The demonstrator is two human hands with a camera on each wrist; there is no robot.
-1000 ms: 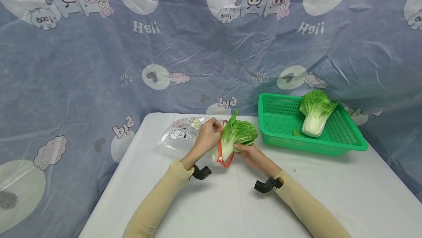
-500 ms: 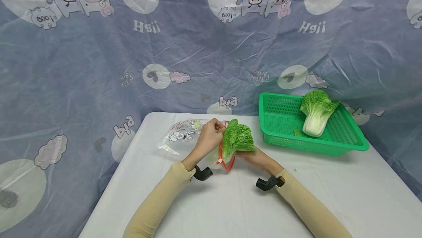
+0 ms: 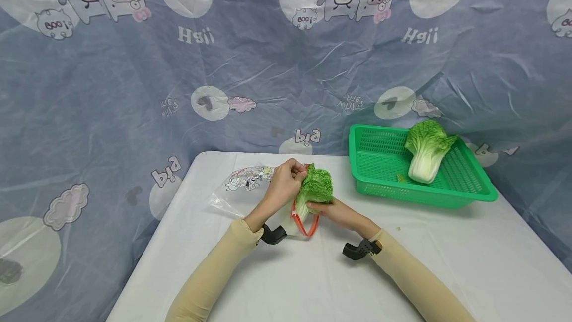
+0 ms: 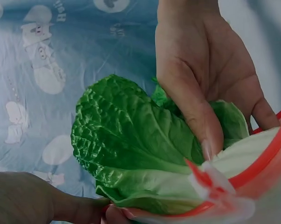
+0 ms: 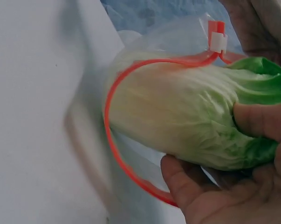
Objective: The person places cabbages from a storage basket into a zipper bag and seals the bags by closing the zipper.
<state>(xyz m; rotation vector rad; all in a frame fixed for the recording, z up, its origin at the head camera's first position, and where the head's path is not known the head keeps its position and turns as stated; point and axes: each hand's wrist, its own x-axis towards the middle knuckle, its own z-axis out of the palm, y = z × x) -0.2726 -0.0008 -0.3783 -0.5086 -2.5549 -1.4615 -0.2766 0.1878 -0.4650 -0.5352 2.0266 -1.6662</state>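
A small napa cabbage lies with its pale base inside the mouth of a clear slider zip bag; its green leaves stick out on the right. Red zip edging loops around the cabbage, with a white slider on it. My left hand pinches the bag's red edge by the leaves, as the left wrist view shows. With thumb on top and fingers beneath, my right hand grips the cabbage at its leafy part. The bag's printed body stretches left, partly behind the left hand.
A green perforated basket stands at the back right of the white table. It holds another napa cabbage and a leaf scrap. A patterned blue cloth hangs behind the table.
The cabbage has shifted left, deeper into the bag, and its leaves have turned. My right hand has moved left with it. The left hand stays at the bag's edge.
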